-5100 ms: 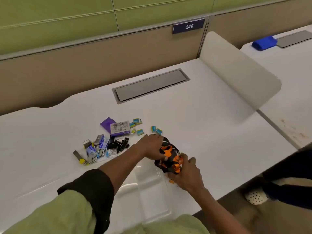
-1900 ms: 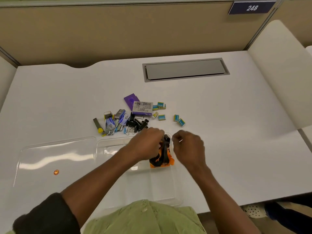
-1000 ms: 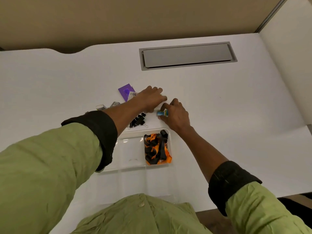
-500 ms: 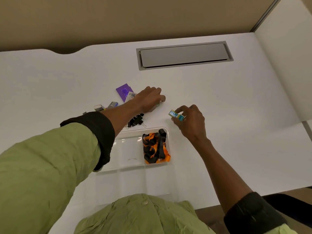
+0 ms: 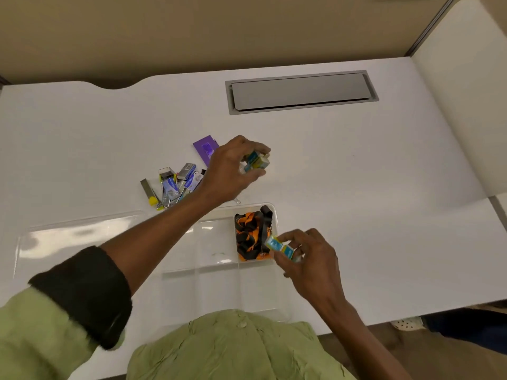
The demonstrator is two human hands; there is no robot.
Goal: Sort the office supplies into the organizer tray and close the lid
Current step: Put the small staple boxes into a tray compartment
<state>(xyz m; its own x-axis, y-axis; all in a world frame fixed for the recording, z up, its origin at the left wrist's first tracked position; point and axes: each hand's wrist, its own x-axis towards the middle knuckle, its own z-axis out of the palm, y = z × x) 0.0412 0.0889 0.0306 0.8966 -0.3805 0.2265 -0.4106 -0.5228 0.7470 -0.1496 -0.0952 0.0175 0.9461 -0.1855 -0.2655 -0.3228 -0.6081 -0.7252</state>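
Note:
A clear organizer tray [image 5: 216,245] lies at the desk's near edge, its open lid [image 5: 79,234] flat to the left. Orange and black lanyards [image 5: 251,235] fill the tray's far right compartment. My left hand [image 5: 233,171] is raised above the desk beyond the tray and grips several small blue staple boxes [image 5: 256,161]. My right hand [image 5: 307,259] hovers over the tray's right edge and pinches two more small blue staple boxes [image 5: 279,246]. A pile of loose supplies [image 5: 172,185] and a purple packet [image 5: 205,149] lie left of my left hand.
A grey cable hatch [image 5: 301,91] is set into the white desk [image 5: 370,201] at the back. A white divider panel [image 5: 466,91] rises on the right. A tan partition runs behind the desk. A shoe [image 5: 406,323] shows on the floor at lower right.
My left hand has lifted off the desk with small boxes in it. My right hand has drawn back toward the tray's right side with its boxes.

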